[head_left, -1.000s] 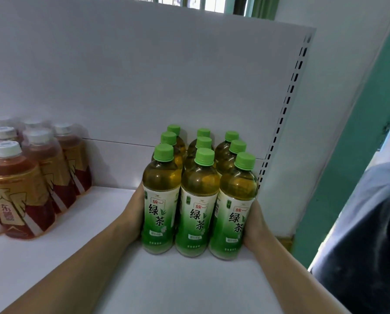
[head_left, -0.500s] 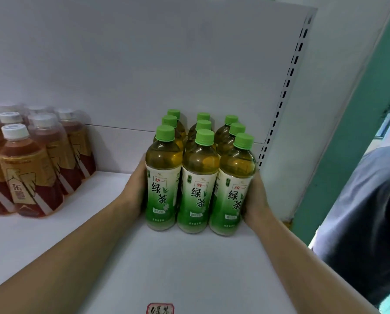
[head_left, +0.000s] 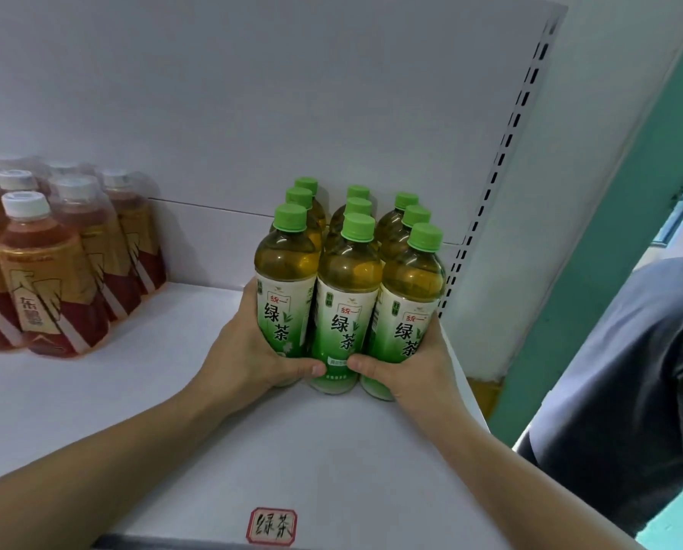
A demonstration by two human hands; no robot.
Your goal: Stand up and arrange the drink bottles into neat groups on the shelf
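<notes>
Several green tea bottles (head_left: 347,295) with green caps and green-white labels stand upright in a tight block of three rows at the right end of the white shelf (head_left: 173,410). My left hand (head_left: 252,351) presses the block's left side, thumb across the front bottle's base. My right hand (head_left: 415,363) presses the right side, thumb on the front of the labels. Both thumbs nearly meet at the middle front bottle. A group of red tea bottles (head_left: 54,271) with white caps stands at the shelf's left.
A white back panel rises behind the bottles, and a slotted upright (head_left: 502,160) bounds the shelf on the right. A small red-bordered label (head_left: 271,525) sits at the shelf's front edge. A person in dark clothing (head_left: 629,371) stands at the right.
My thumbs have come round to the front of the green tea block, where before my hands only flanked its sides. The view has tilted down, showing the shelf label.
</notes>
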